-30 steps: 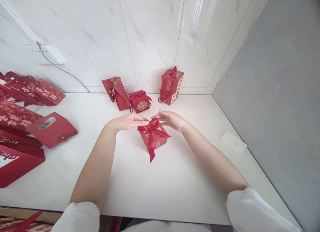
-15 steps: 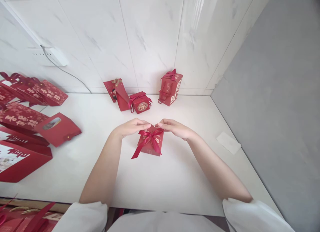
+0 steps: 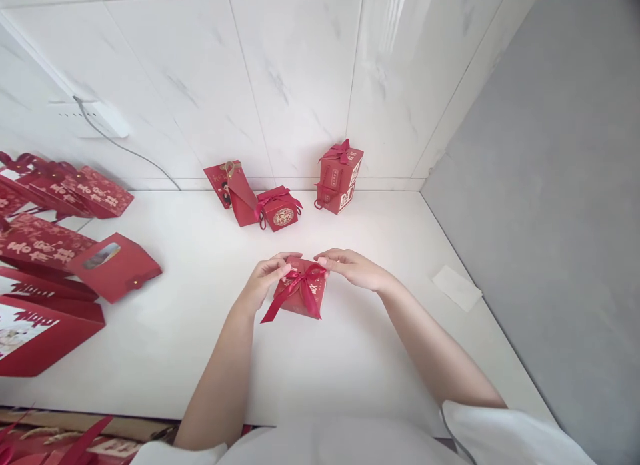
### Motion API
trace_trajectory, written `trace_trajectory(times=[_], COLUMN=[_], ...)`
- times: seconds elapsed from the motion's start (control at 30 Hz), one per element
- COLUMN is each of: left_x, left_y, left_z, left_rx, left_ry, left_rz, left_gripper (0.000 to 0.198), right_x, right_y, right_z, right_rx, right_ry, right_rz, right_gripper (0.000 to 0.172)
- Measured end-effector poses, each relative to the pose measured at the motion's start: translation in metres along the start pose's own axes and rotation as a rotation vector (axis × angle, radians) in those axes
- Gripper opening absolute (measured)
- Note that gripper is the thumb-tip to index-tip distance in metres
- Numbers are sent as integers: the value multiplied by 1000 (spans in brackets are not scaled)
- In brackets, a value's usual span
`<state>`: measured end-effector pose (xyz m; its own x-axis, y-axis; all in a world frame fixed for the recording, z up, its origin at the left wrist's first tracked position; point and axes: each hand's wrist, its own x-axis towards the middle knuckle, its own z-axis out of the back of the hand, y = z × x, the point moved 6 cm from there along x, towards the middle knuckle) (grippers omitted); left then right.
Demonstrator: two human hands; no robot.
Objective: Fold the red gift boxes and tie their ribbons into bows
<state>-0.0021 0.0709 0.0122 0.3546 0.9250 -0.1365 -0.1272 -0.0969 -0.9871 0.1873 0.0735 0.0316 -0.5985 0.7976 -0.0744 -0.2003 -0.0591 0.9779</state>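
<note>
A small red gift box [image 3: 306,302] with pale printed characters sits on the white table in front of me. A dark pink ribbon [image 3: 301,278] is tied in a bow on its top, one long tail hanging down the front left. My left hand [image 3: 271,273] holds the box's left upper corner, thumb at the bow's left loop and fingers behind. At the right upper corner, my right hand [image 3: 347,266] grips with its thumb on the right loop. The fingers behind the box are partly hidden.
Two stacked red boxes [image 3: 341,175] stand against the tiled wall. Left of them are another bowed box [image 3: 280,209] and a tall red packet [image 3: 243,197]. Several red bags [image 3: 45,238] crowd the left side. A white paper [image 3: 457,287] lies right, by the grey wall [image 3: 550,218].
My hands have come down from the box's top edge onto its upper corners, thumbs now at the bow loops. The box top looks flatter, and the view has shifted slightly.
</note>
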Motion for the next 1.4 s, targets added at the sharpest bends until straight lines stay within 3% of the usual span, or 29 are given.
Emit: trace_trajectory(times=[0.27,0.47,0.67,0.9,1.07,1.4], left_x=[0,-3,-2,0,0,0], left_y=[2,1,3,5,6,6], left_z=[3,0,0,-3,1,2], left_rx=[-20,-5,38,-18,-29,111], left_ry=[5,4,-11,1,-54,-71], left_rz=[-14,11,-72,-57,-48,-54], left_gripper=[18,24,22,21,32,29], right_x=[0,3,4,4,5,4], right_y=[-11,-15,-15,-9,-12,-14], right_z=[7,5,3,-10,-10,-12], right_rx=[9,157,244,222,201,209], right_ry=[-107,-89,-134,37,50,127], right_rz=[-34,-50,-6,-1,12,49], right_gripper=[36,35,29,34,31,27])
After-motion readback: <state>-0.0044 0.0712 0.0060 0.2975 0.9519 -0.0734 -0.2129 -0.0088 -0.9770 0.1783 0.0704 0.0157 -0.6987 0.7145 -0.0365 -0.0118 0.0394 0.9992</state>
